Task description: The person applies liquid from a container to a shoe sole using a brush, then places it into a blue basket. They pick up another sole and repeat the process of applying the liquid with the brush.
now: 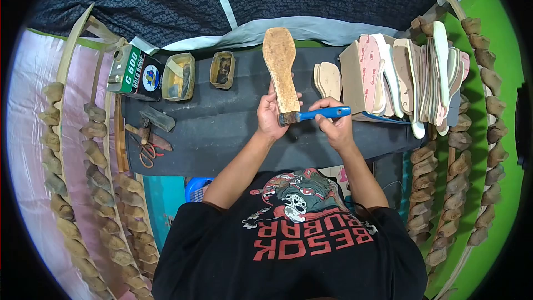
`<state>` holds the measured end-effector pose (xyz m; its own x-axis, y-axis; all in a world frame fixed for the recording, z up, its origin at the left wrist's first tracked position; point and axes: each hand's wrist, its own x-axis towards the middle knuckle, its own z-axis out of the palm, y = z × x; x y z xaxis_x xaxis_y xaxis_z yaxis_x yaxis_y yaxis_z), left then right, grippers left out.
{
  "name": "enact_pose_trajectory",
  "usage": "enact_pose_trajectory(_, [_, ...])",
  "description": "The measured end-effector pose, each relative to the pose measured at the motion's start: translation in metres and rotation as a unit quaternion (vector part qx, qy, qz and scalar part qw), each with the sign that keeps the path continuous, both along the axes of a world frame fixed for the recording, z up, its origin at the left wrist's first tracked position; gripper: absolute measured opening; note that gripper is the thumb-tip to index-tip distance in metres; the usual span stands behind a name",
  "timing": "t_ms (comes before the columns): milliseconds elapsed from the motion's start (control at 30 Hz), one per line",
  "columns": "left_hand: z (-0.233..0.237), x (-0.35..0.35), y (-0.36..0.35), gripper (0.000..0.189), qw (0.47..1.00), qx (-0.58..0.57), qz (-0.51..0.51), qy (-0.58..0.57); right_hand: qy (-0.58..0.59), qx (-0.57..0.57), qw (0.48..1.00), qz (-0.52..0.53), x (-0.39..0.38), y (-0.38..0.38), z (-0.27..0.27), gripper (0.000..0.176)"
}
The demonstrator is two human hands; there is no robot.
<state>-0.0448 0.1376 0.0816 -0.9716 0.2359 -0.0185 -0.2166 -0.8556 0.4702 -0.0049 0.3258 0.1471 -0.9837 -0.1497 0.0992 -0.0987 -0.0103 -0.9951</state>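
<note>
Sole (280, 66) held above the desk (222, 139), long axis pointing away from the wearer. Left hand (271, 116) pinches its near end, fingers beneath. Right hand (332, 125) grips the blue-handled brush (323, 113); bristles touch the sole's near end. Right of these, a small stack of insoles (327, 80), then a box (351, 75) beside many upright soles. Left: two tubs (179, 76) (222, 70), a green can (134, 72), scissors (147, 155).

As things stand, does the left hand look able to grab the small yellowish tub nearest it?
Probably not freely: the left hand is holding the tan, shoe-shaped sole. Otherwise the way looks open, with only dark mat between hand and yellowish tub, so freeing the hand would likely suffice.
</note>
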Motion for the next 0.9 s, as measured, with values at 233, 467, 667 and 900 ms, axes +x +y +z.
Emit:
enact_pose_trajectory(233, [-0.001, 0.002, 0.002, 0.067, 1.0, 0.008, -0.003, 0.009, -0.003, -0.036, 0.998, -0.049, -0.002, -0.008, 0.002, 0.015])
enact_pose_trajectory(467, [-0.003, 0.007, 0.0, 0.07, 1.0, -0.01, 0.007, -0.004, 0.139, 0.136, 0.981, 0.007, 0.001, -0.008, 0.027, 0.018])
enact_pose_trajectory(667, [-0.009, 0.008, 0.008, 0.072, 0.999, -0.039, 0.03, 0.013, 0.178, 0.159, 0.971, -0.014, -0.007, -0.017, 0.047, 0.019])
enact_pose_trajectory(900, [-0.004, 0.007, 0.003, 0.071, 0.998, -0.059, 0.024, 0.019, 0.181, 0.183, 0.965, 0.049, -0.003, -0.016, 0.048, 0.019])
